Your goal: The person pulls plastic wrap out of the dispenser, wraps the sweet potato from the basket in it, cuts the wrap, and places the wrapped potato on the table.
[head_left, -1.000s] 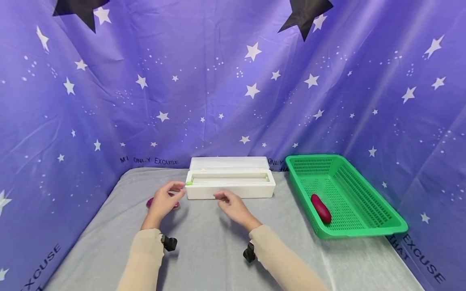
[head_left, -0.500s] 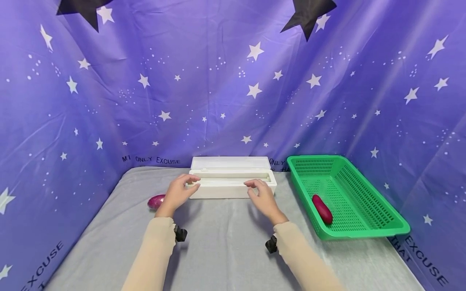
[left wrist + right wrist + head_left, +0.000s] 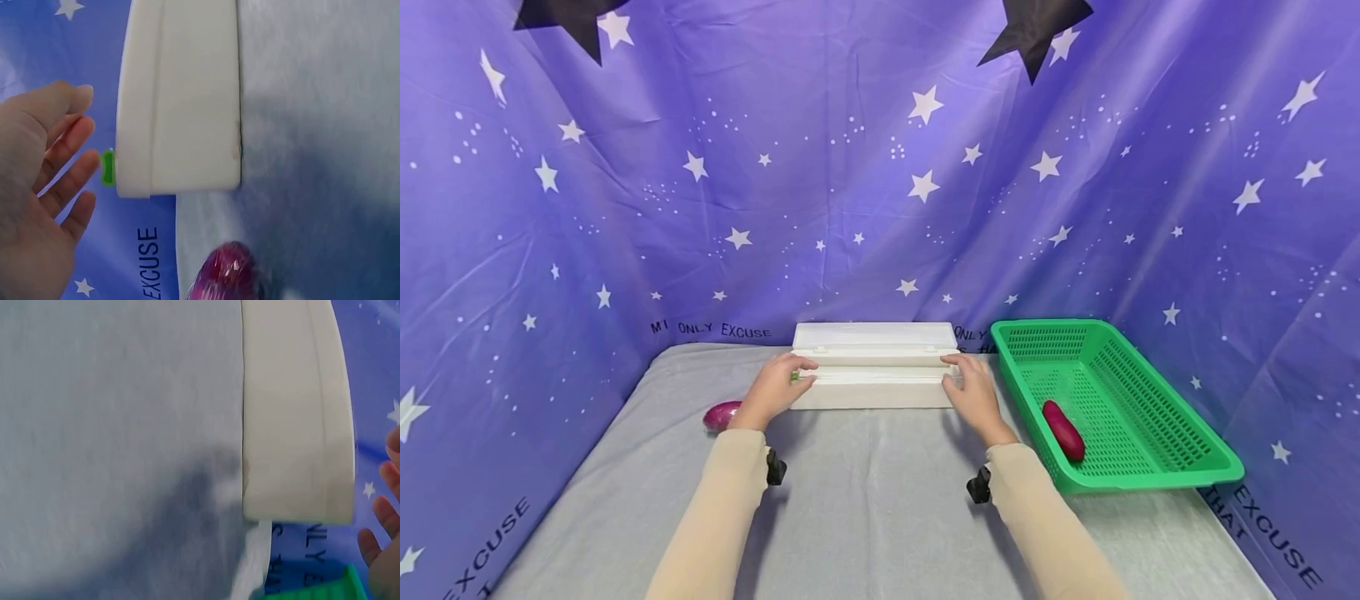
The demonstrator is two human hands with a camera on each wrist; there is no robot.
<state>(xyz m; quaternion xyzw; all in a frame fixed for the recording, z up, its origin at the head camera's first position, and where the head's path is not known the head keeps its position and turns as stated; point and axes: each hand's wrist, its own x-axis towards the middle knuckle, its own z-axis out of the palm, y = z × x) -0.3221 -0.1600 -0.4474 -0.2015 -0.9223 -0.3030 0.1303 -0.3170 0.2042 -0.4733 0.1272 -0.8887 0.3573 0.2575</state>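
Note:
A long white cling film dispenser [image 3: 872, 396] stands at the back middle of the table, its lid [image 3: 874, 335] raised against the curtain. My left hand [image 3: 772, 390] is over its left end, thumb and fingers apart and bent loosely. Those fingers come right up to a green slider [image 3: 108, 167] on the top edge. Over the right end is my right hand [image 3: 977, 398], its fingers spread in a loose curve. Neither hand grips anything. A glossy purple-red vegetable [image 3: 720, 415] in clear wrap lies beside my left wrist, partly hidden by it.
To the right stands a green perforated basket [image 3: 1150, 481] with one elongated purple-red vegetable [image 3: 1063, 432] inside. Grey cloth [image 3: 872, 500] covers the table. A purple star-patterned curtain [image 3: 850, 200] encloses the back and sides.
My right hand has moved right, from the dispenser's front middle to its right end. My left hand has shifted right onto the left end, uncovering part of the wrapped vegetable.

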